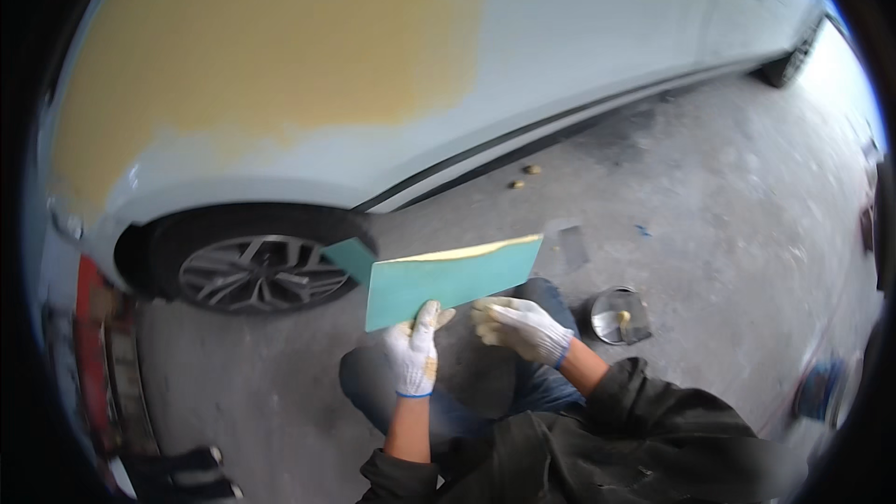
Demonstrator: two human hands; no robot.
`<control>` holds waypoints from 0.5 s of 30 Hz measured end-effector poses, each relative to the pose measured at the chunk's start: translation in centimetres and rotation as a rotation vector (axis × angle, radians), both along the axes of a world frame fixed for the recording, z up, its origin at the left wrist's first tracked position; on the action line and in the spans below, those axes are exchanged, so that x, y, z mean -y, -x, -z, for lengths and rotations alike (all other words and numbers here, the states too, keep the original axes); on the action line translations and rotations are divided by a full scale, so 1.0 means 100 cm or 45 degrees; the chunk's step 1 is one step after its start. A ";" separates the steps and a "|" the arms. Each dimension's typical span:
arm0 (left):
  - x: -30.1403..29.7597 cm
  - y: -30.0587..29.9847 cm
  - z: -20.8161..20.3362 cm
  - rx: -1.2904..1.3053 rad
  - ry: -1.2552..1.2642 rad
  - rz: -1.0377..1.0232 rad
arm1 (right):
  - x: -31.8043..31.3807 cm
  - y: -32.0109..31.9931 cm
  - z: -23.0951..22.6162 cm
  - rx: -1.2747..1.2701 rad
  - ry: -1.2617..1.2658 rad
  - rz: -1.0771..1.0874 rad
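My left hand [413,355], in a white knit glove with a blue cuff, grips a wide teal putty spreader [448,287] by its lower edge, with the thumb over its face. Yellow putty [467,251] lies along the spreader's upper edge. Behind its left end a smaller teal piece [351,259] sticks out; what holds that piece is hidden. Just below the spreader's lower edge is my right hand [529,327], also gloved, its fingers curled together. Whether anything is in those fingers cannot be made out.
A pale car body [551,47] with a broad yellow putty patch [373,47] rises ahead, above its front wheel [264,273]. An open round can [605,317] stands on the concrete floor to the right, near a grey flat sheet [573,247] and small yellow lumps [532,169].
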State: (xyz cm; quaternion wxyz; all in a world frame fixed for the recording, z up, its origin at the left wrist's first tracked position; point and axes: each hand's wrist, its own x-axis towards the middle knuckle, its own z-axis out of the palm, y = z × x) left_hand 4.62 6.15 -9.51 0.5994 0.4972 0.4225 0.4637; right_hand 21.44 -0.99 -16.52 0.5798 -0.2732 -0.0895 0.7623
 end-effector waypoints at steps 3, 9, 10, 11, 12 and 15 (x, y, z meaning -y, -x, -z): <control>-0.037 0.089 -0.010 -0.328 -0.070 -0.155 | 0.007 0.007 0.044 -0.056 -0.017 -0.088; -0.124 0.267 0.057 -0.386 0.037 -0.356 | -0.011 0.015 0.058 -0.167 -0.015 0.025; -0.138 0.293 0.085 -0.404 0.114 -0.335 | -0.015 0.014 0.059 -0.102 0.049 0.047; -0.150 0.313 0.112 -0.360 0.147 -0.326 | -0.017 0.013 0.070 -0.154 0.021 0.066; -0.161 0.328 0.139 -0.308 0.186 -0.311 | -0.017 0.013 0.066 -0.046 0.074 0.093; -0.192 0.340 0.182 -0.309 0.322 -0.134 | -0.011 0.015 0.066 0.484 0.329 0.256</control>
